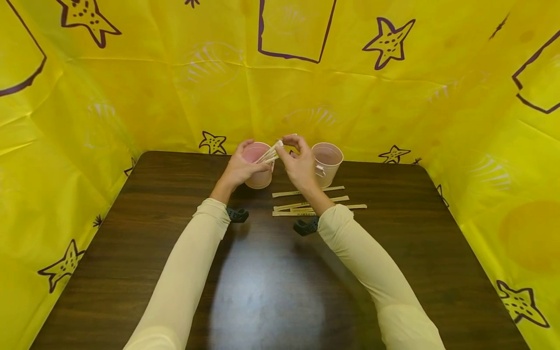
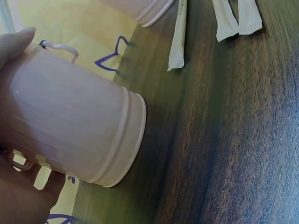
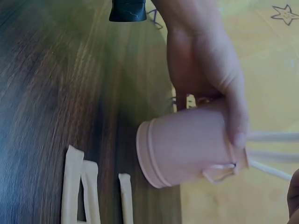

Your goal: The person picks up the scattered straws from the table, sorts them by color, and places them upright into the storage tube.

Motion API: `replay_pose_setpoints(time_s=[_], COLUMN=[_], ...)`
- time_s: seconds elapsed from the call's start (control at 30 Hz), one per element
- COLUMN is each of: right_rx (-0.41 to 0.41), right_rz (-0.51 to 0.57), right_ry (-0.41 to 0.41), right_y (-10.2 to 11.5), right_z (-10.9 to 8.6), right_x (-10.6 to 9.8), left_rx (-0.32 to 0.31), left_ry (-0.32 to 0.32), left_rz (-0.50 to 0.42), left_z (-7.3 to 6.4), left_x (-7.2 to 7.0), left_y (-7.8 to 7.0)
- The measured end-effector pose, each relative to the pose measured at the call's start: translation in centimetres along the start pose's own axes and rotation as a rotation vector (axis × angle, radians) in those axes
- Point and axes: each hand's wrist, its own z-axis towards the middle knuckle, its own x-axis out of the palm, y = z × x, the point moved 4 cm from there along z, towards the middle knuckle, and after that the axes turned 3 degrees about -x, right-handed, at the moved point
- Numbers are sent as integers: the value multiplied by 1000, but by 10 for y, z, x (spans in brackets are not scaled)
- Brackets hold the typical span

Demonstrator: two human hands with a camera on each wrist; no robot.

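My left hand (image 1: 246, 167) grips a small pink bucket (image 1: 259, 181) by its side near the rim. Its thumb and fingers lie on opposite sides of the bucket wall (image 2: 70, 112). Several paper-wrapped straws (image 1: 268, 155) stick out of this bucket, leaning right. My right hand (image 1: 301, 164) is at their upper ends, thumb and forefinger pinching a straw tip; the fingertips are partly hidden. In the right wrist view, the straws (image 3: 273, 155) reach out of the bucket toward the right hand's edge (image 3: 294, 200).
A second pale pink bucket (image 1: 329, 170) with a small handle stands behind my right wrist. More wrapped straws (image 1: 310, 205) lie on the dark wooden table (image 1: 175, 233) below it. Yellow sheeting (image 1: 166, 97) with drawn starfish surrounds the table's back and sides.
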Motion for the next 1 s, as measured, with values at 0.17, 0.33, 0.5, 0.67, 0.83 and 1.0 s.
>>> replay_pose_setpoints(time_s=[0.17, 0.33, 0.5, 0.67, 0.83, 1.0], right_rx=[-42, -20, 102, 216, 168, 114], right_rz=[12, -51, -249, -530, -754, -800], right_ry=[7, 29, 99, 357, 668, 781], right_y=[5, 5, -6, -21, -39, -53], right_z=[-7, -21, -38, -57, -74, -87], right_x=[-20, -49, -81, -102, -107, -109], left_rx=[-2, -23, -60, -55, -52, -49], left_ry=[7, 32, 57, 37, 21, 4], left_rz=[46, 96, 137, 198, 213, 243], left_z=[0, -1, -1, -2, -5, -9], left_x=[0, -3, -3, -4, -2, 1], left_y=[-3, -8, -12, -16, -22, -27])
